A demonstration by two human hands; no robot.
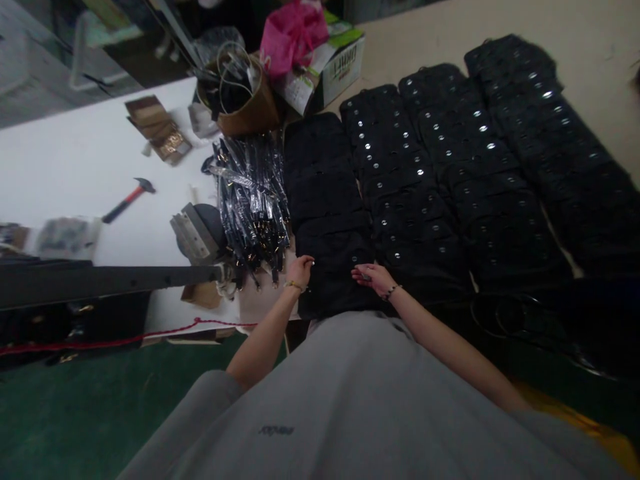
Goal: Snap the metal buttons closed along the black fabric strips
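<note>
My left hand (299,272) is closed in a pinch at the left edge of the nearest black fabric piece (330,293). A small shiny metal piece (313,263) shows at its fingertips, too small to name surely. My right hand (377,278) is turned palm up over the right side of the same fabric, fingers curled around small grey metal pieces (367,277). Just above it, one round silver fitting (355,259) sits on the fabric. Farther up this column, black pieces (320,147) overlap without visible silver fittings.
To the right lie columns of black pieces (390,167) dotted with silver fittings. At left are plastic-wrapped black straps (250,193), a hammer (129,200), a metal block (193,233) and a small open box (155,123). A brown container (250,113) and pink bag (293,37) stand behind.
</note>
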